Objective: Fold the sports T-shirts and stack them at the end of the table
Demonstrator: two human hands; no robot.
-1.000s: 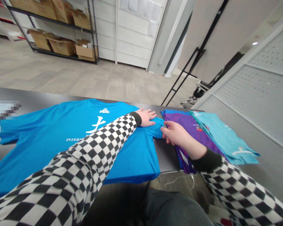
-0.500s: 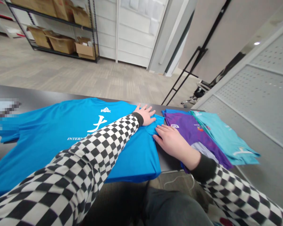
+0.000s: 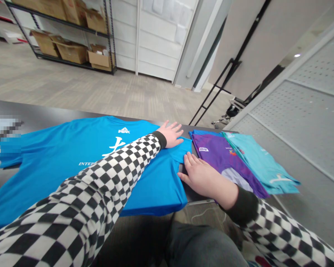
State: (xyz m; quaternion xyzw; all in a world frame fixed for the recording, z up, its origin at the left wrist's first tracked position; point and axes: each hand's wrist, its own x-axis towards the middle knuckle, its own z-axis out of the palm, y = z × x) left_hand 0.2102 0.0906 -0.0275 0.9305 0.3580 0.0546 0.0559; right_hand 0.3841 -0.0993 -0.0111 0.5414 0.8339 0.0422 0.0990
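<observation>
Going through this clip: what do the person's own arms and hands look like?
Both arms wear long sleeves with a black-and-white checkerboard pattern, the left sleeve and the right sleeve. Each ends in a plain dark cuff, the left cuff and the right cuff. The left hand and right hand are ungloved.

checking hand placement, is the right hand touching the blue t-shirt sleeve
Touching: the head view shows the right hand's fingertips on the blue t-shirt sleeve.

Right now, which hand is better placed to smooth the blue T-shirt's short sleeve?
Probably the right hand: its fingers lie just at the near side of the bright blue T-shirt's short sleeve, while the left arm stretches across the shirt.
</observation>
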